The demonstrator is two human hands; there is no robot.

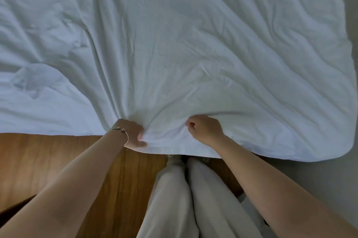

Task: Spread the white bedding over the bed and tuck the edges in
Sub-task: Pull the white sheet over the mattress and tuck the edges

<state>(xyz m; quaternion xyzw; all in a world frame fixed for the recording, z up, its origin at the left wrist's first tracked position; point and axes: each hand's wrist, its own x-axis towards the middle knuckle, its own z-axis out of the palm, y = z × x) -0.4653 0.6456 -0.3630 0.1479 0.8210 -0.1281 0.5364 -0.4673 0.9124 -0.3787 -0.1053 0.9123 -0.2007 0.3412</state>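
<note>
Your left hand (133,135) sits at approx 7 o'clock from frame centre, clenched on a bunch of the white bedding (184,48) right at its near edge. Creases fan out from that grip toward 11 and 12 o'clock. A thin bracelet (124,133) rings the left wrist.

Your right hand (205,129) is at approx 5 o'clock from centre, just beside the left w/ a short span of fabric between them. Its fingers (190,124) are curled in, pinching a fold of the same bedding near the hem; back of hand faces the camera, so you can't see how deep the grip goes.

The bedding fills the whole upper part of the view, 9 o'clock thru 3 o'clock, rumpled, w/ a lumpy fold at approx 9 o'clock. Its near hem runs left to right across the lower-middle; the corner at 4 o'clock is rounded and hangs loose. Mattress or frame under it can't be made out.

Below the hem: wood floor (58,160) from 6 to 9 o'clock. Your legs in pale trousers (184,199) stand at 6 o'clock, feet tucked right up to the hem. Grey surface (319,175) at 3 to 4 o'clock, beside the bedding's right side.
</note>
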